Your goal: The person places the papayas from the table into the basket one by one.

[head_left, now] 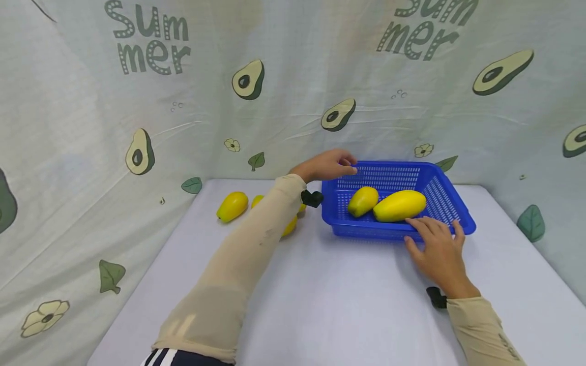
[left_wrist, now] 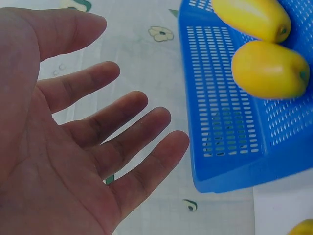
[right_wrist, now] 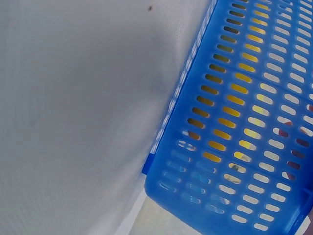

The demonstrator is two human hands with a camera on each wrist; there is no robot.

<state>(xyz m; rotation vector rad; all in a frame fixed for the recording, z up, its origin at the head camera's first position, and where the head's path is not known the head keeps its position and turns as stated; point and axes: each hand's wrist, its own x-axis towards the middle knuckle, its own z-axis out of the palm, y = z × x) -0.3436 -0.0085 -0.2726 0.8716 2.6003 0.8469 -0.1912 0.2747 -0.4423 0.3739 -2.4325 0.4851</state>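
Near the right grip [head_left: 438,250] lies yellow fruit [head_left: 400,205] (in the basket [head_left: 354,228]).

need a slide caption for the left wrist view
Left hand, open and empty, near a blue basket holding two yellow fruits.

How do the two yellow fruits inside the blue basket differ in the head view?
The left fruit looks smaller and shorter; the right fruit looks larger and longer.
The left fruit lies at a steeper diagonal; the right fruit lies nearer to sideways.
Both are yellow, smooth-looking and lie in the blue basket.
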